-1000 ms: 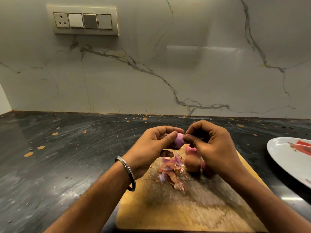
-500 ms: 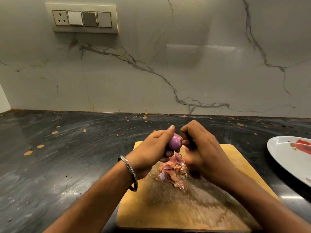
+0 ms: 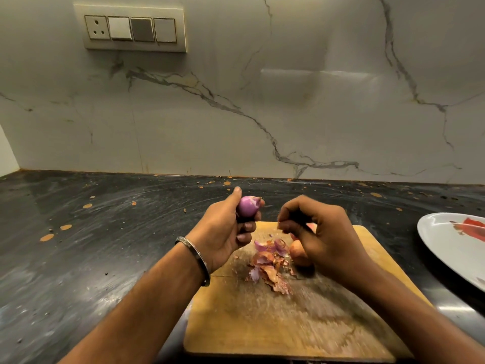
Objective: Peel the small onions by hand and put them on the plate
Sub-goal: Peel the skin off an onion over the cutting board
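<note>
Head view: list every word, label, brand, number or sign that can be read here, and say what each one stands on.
None can be read.
Bangle on the left wrist: faint marks near its top, too small and blurred to read.
Switch panel on the wall: a socket and three rocker switches, no lettering visible.
Plate at the right edge: a red painted motif, no words.
Chopping board: no print shows.

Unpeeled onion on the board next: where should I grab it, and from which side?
Pinch the unpeeled onion across its rounded middle, coming from above. It lies on the cutting board with the right hand against its right and the peels crowding its left.
</note>
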The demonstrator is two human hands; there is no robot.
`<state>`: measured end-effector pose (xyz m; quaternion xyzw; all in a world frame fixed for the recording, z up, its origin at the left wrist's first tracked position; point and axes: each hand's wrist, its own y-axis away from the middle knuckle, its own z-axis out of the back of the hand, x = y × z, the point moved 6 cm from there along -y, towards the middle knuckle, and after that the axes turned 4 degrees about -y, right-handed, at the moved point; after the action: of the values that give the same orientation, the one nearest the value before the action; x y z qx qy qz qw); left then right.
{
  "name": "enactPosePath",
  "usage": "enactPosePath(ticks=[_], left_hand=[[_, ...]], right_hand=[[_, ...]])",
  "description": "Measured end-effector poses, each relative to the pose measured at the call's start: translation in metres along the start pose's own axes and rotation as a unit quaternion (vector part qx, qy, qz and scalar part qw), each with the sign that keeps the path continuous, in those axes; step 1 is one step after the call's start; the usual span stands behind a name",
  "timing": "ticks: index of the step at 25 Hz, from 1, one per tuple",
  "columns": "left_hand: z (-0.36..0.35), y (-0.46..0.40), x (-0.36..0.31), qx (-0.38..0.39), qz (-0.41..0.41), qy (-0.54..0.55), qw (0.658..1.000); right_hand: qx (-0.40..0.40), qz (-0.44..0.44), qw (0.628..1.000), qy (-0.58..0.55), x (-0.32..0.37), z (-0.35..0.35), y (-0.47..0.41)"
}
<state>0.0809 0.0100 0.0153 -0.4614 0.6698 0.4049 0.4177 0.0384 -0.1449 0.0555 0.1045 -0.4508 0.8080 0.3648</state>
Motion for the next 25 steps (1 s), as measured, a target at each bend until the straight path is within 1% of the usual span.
enactPosePath(ticks=[3,5,7,10,12,19,21,23,25], left_hand=[[0.004,0.0,0.0,-0.033,-0.009,-0.013,0.999],[0.005,0.001,-0.002,-0.036,-0.013,-0.022,0.999],[0.001,0.003,-0.002,-0.023,-0.014,-0.034,0.999],[-0.008,0.007,-0.001,0.004,-0.019,-0.081,0.997],[-0.013,0.007,0.001,0.019,-0.025,-0.115,0.993],[-0.019,0.008,0.005,0.051,-0.022,-0.165,0.985],[-0.017,0.008,0.003,0.043,-0.02,-0.158,0.986],[-0.011,0.006,0.001,0.016,-0.023,-0.138,0.99],[-0.006,0.004,-0.004,-0.008,-0.038,-0.122,0.992]], right_hand=[[0.031,0.042,0.999,0.002,0.005,-0.003,0.002],[0.032,0.051,0.998,-0.009,0.005,-0.002,0.001],[0.002,0.047,0.999,-0.003,0.003,0.001,0.001],[-0.052,0.01,0.998,-0.016,-0.003,0.005,0.0],[-0.061,-0.009,0.997,-0.039,-0.005,0.007,0.0],[-0.003,-0.011,0.999,-0.035,-0.009,-0.005,0.0],[-0.003,-0.011,0.999,-0.051,-0.009,-0.005,0.0],[-0.018,-0.024,0.997,-0.069,-0.013,0.0,0.0],[-0.014,-0.028,0.997,-0.075,-0.014,0.002,-0.001]])
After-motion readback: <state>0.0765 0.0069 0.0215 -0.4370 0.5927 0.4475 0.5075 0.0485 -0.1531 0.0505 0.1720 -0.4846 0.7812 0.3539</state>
